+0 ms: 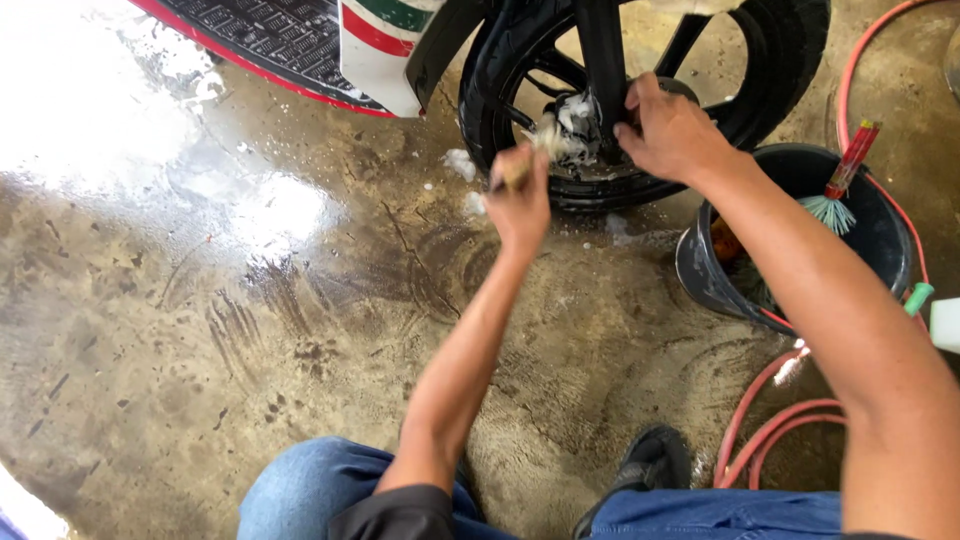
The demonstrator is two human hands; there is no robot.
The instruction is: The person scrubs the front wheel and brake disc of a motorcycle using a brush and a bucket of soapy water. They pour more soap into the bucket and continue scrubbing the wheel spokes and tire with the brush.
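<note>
Wet concrete floor (250, 330) fills most of the view, dark with water and shining at the far left where light falls on it. At the far side stands a scooter, and its black wheel (640, 100) rests on the floor with small spots of white foam around it. The left hand (520, 200) is closed around a small brush (545, 140); its grip wraps the handle tightly, and the bristles press against the foamy hub (575, 125) in the middle of the wheel. The hub looks covered with white soap, while the spokes and tyre are glossy black. The right hand (670, 130) lies on the wheel just right of the hub, its fingers curled on a spoke or the rim edge; I judge it holds the wheel steady, but I cannot tell if the grip closes fully. Near the right arm stands a black bucket (880, 230), with a second brush (845, 180), red handle and pale green bristles, leaning in it, probably kept there for easy reach. A red hose (765, 425) curls on the floor beside the bucket. The knees in blue jeans (310, 480) and a black shoe (650, 465) show that the person squats close to the wheel.
</note>
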